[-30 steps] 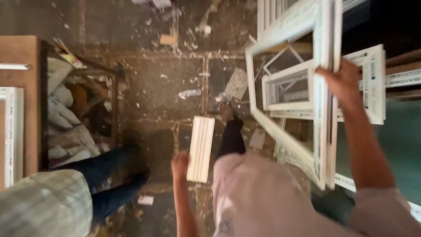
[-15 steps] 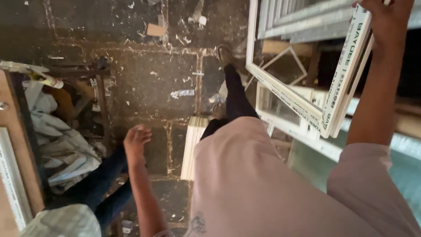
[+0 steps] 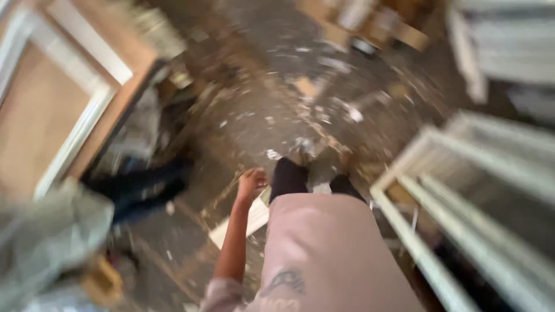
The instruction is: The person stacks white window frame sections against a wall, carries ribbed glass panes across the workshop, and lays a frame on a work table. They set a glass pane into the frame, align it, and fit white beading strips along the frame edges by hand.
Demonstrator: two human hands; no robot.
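The view is blurred by motion. My left hand [image 3: 252,182] hangs in front of my pink shirt, above the dusty floor. It holds nothing and its fingers are loosely curled. Just below it a short white profile piece [image 3: 240,224] lies on the floor by my dark-trousered legs [image 3: 289,176]. My right hand is out of view. Large white window frames [image 3: 462,190] stand at my right side, leaning upright.
Another person is at the left, with dark trousers [image 3: 141,188] and a checked sleeve [image 3: 49,242]. A brown board with white framing [image 3: 63,110] fills the upper left. Debris and scraps [image 3: 324,104] litter the floor ahead.
My right hand, which gripped the white window frame, has left the view. The camera has swung, so the frames now stand lower right. My left hand has drawn closer to my body.
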